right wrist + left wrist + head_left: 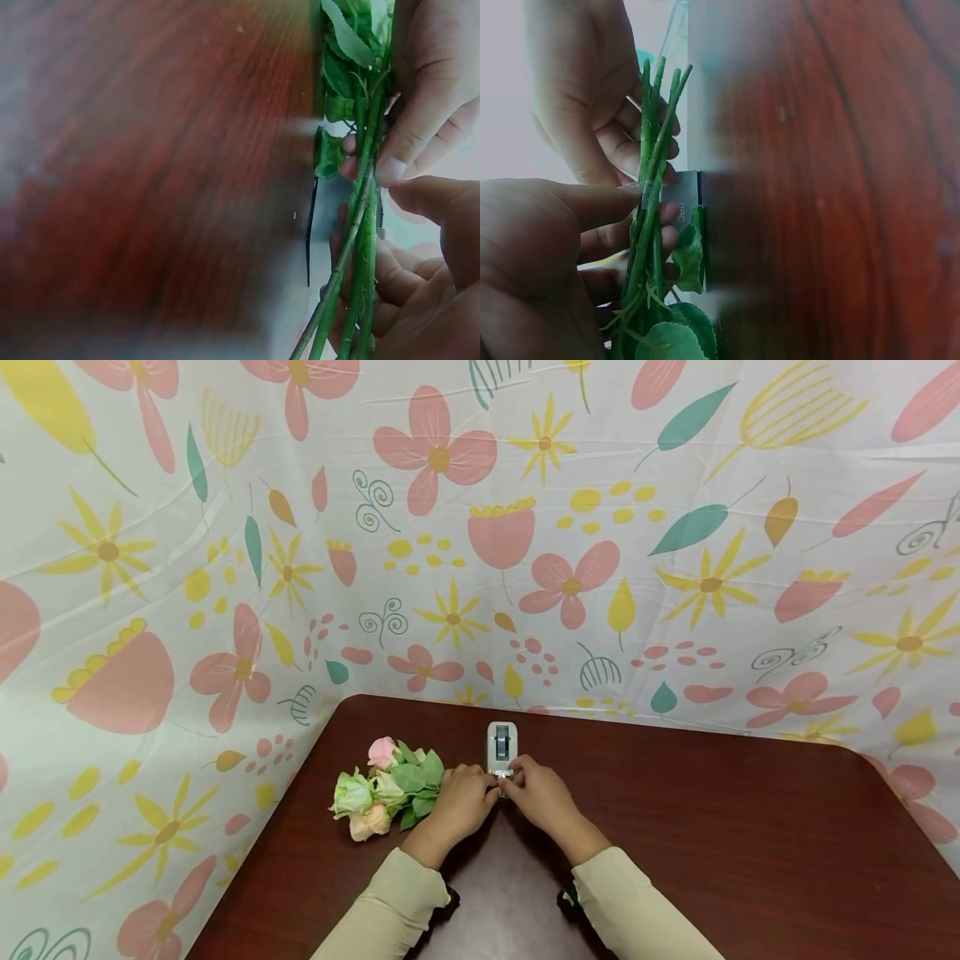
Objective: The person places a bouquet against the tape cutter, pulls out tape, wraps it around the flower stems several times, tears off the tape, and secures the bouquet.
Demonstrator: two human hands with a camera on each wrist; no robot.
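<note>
A bunch of artificial-looking roses (372,789), in pink, pale green, cream and peach, lies with its blooms to the left. My left hand (461,797) grips the green stems (651,187) just below the leaves, thumb on one side and fingers behind. From the other side, my right hand (547,797) holds the same stems, its thumb tip close to the left thumb. Clear tape (367,184) shows as a shiny patch around the stems between the thumbs. Right beyond both hands stands a grey-white tape dispenser (502,745) with a roll in it.
The dark red-brown wooden table (712,827) stretches away to the right and front. A white cloth (555,568) printed with flowers and leaves hangs behind and at the left edge. Green leaves (420,777) spread beside the left hand.
</note>
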